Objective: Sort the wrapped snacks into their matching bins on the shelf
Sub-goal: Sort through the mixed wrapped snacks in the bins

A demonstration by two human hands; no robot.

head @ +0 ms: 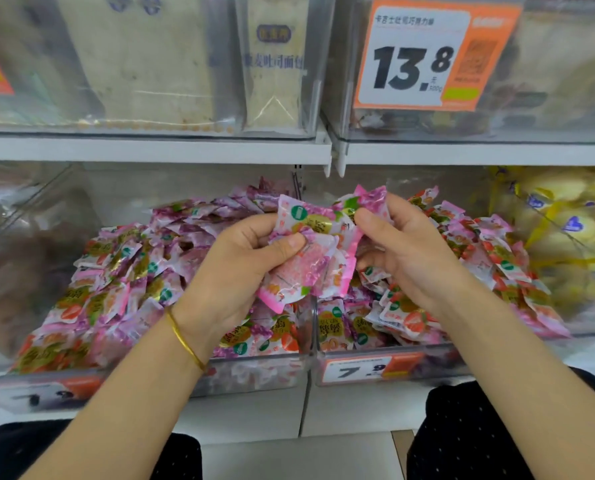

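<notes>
Gripping wrapped snacks (309, 261), left hand (240, 265) and right hand (403, 251)

Centre-frame snack wrappers (309, 251) were pink, white and purple; the upper-right price tag (424, 53) orange and white; the bangle (185, 341) gold.

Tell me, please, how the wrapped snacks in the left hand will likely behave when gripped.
The wrapped snacks look glossy, so probably slippery. Their film crumples under the left hand, so likely floppy. Bunched together, one may slide out.
</notes>
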